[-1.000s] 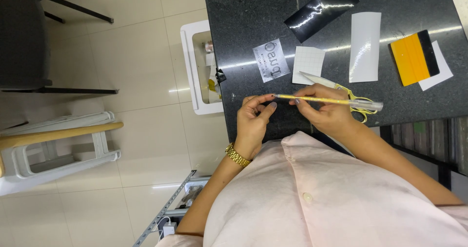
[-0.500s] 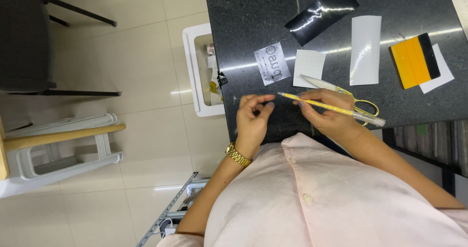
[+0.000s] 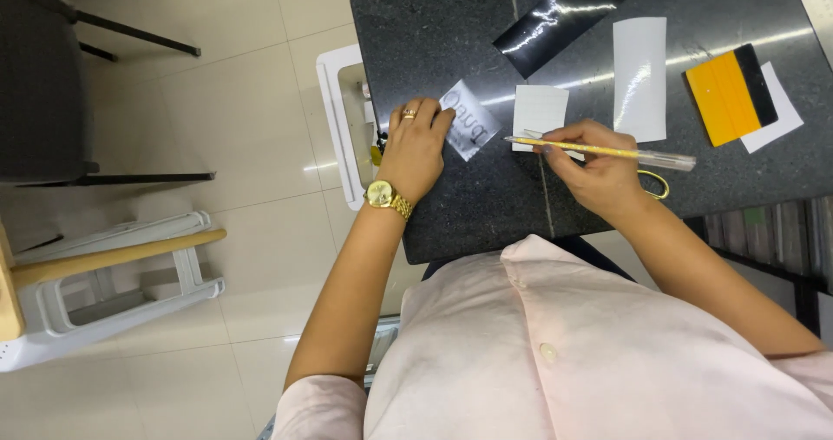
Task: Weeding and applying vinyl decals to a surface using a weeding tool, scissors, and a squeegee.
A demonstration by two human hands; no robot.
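From the head camera, looking down, a person in a pale pink shirt sits at a dark stone tabletop [image 3: 451, 23].

The left hand [image 3: 415, 149] lies flat near the left edge of the tabletop. It wears a gold ring and a gold watch [image 3: 383, 196]. Its fingers [image 3: 438, 121] are spread a little and press down on the edge of a small clear sticker sheet [image 3: 469, 121] with grey letters on it. They hold nothing; they only touch the sheet. The sheet lies tilted on the tabletop, just right of that hand.

The right hand [image 3: 599, 173] is near the front edge of the tabletop, in the middle. Its fingers [image 3: 555, 141] are pinched tight on a long thin yellow tool [image 3: 599, 150] with a clear end. The tool lies almost level and its tip points left, toward the sticker sheet. The tip is just beside a small white paper square [image 3: 540, 108] and is apart from the sticker sheet. Yellow scissor handles [image 3: 655, 183] peek out from under the right hand.

Farther back lie a shiny black sheet [image 3: 560, 10] and a tall white strip [image 3: 640, 75]. Near the right edge sits a yellow and black scraper [image 3: 731, 91] on a white paper [image 3: 775, 114].

Left of the tabletop, on the tiled floor, are a white plastic bin [image 3: 334, 101], a white stool [image 3: 113, 271] and a dark chair [image 3: 43, 75].
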